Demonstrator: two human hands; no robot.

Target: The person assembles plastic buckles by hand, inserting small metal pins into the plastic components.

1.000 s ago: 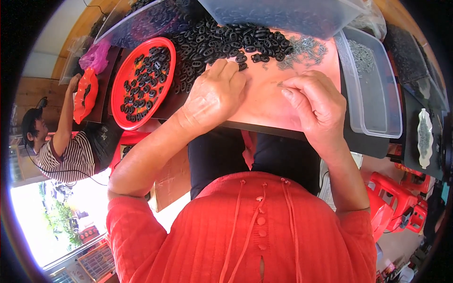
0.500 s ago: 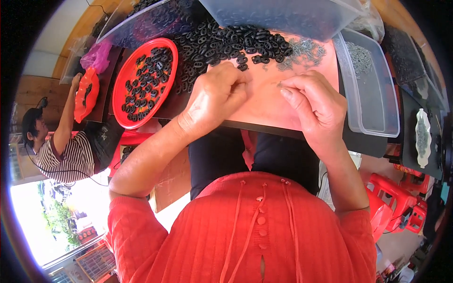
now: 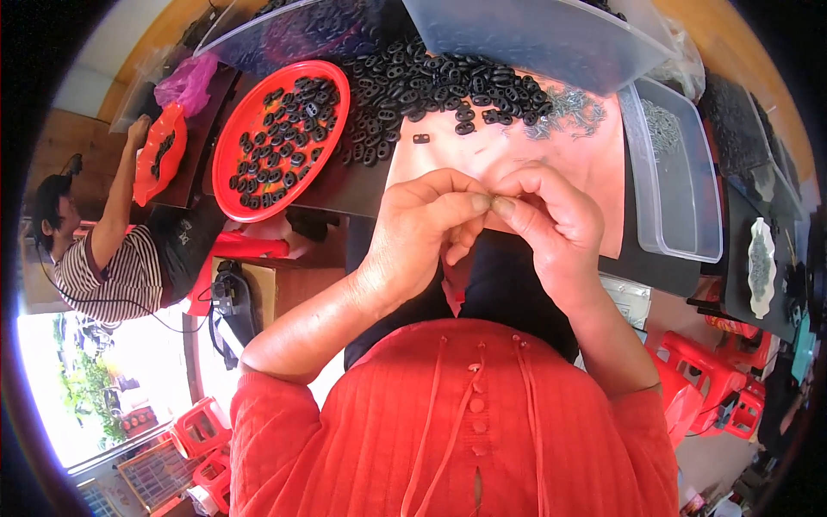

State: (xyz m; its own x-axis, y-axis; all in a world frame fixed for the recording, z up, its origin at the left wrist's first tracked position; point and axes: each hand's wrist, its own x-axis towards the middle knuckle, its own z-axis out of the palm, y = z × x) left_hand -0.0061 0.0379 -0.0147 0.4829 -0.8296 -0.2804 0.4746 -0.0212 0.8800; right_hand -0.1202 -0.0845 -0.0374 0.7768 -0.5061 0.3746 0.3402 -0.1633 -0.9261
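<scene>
My left hand (image 3: 428,221) and my right hand (image 3: 556,226) meet fingertip to fingertip above the near edge of the pink sheet (image 3: 594,200). Both are pinched closed; whatever lies between the fingertips is hidden or too small to name. Just beyond them, one black two-holed oval piece (image 3: 420,139) lies apart on the sheet. Farther back spreads a heap of the same black pieces (image 3: 439,82), with a scatter of small silvery metal pins (image 3: 568,112) to its right.
A red round tray (image 3: 223,177) with several black pieces stands at the left. Clear plastic bins (image 3: 534,47) line the back, and another clear bin (image 3: 680,228) with metal pins is on the right. At far left, another person (image 3: 116,267) reaches to a red scalloped dish (image 3: 146,185).
My hands have come together from apart, the right moving left and both drawing nearer to me. The view has shifted slightly, and a lone black piece now shows on the sheet.
</scene>
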